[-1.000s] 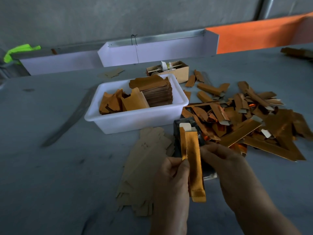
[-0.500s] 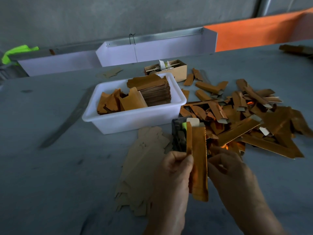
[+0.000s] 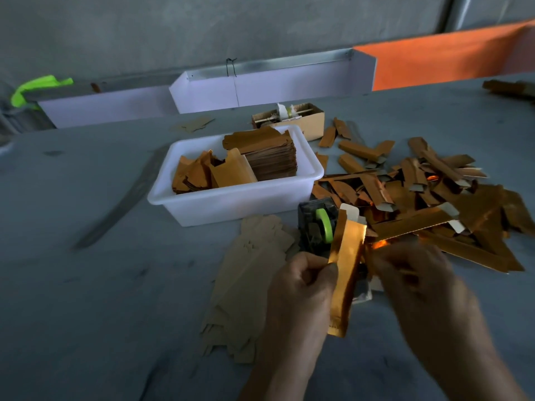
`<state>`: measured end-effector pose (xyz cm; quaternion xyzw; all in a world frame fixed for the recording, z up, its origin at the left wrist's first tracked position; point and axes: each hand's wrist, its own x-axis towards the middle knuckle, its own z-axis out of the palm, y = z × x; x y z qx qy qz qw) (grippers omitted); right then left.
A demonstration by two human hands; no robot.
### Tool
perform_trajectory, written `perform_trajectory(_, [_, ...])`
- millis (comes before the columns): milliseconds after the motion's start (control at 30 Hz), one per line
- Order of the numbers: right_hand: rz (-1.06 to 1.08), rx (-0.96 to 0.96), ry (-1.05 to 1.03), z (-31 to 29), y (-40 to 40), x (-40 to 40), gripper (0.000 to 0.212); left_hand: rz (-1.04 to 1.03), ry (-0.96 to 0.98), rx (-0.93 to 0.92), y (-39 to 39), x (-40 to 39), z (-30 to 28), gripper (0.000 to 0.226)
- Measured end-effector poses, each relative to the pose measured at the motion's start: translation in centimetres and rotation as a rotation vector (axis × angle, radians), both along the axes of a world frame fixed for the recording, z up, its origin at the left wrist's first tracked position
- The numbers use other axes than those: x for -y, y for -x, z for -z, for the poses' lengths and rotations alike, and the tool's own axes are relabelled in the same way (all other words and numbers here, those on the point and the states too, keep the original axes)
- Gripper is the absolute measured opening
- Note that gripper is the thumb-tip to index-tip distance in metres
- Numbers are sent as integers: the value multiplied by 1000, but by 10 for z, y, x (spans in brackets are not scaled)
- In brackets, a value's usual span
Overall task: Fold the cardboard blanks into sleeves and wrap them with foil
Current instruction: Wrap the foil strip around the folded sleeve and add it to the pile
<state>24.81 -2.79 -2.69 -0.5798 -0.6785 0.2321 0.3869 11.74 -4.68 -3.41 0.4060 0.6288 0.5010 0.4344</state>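
On the grey counter, head view: the left hand pinches a foil-wrapped sleeve at its left edge, thumb on the front face, and holds it roughly upright above the counter, just in front of a tape dispenser carrying a green roll. A white cardboard tab shows at the sleeve's top end; the gold foil covers the rest of the visible face. The right hand is motion-blurred just right of the sleeve; whether it holds anything or touches the sleeve cannot be told.

Progress, as judged: this piece appears folded and wrapped, or nearly so. A large heap of finished foil-covered sleeves lies to the right, so much of the run looks done. Work remains: a fan of plain cardboard blanks lies flat to the left of the hands, and the white plastic tub holds a tall stack of flat brown pieces and loose gold foil pieces. A small open cardboard box stands behind the tub.

Markings: no brand, label or legible writing is visible on any item; the view is dim and partly blurred.
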Motion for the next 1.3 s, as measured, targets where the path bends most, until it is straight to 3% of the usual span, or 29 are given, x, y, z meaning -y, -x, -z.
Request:
perform_trajectory(67, [-92,-289,168,-14,-10,-3,11,11,-11,24,1,2,-1,14])
perform_trajectory(133, [-251,-436,266,-25,-11,-2,10,15,-8,49,1,5,-4,14])
perform_trajectory(233, [-379,-369,250,-27,-4,0,19,19,-7,92,2,9,-9,14])
perform_trajectory(567, [-318,-136,156,-19,2,-3,41,64,18,115,6,13,-18,15])
perform_trajectory(967, [-224,-77,158,-17,7,-2,27,111,74,78,5,17,-21,14])
perform_trajectory(1133, [-214,-40,132,-17,9,0,25,35,-23,43,3,18,-12,19])
perform_trajectory(1300, [-152,49,44,-23,11,2,27,-137,-221,-161,-13,20,-3,19])
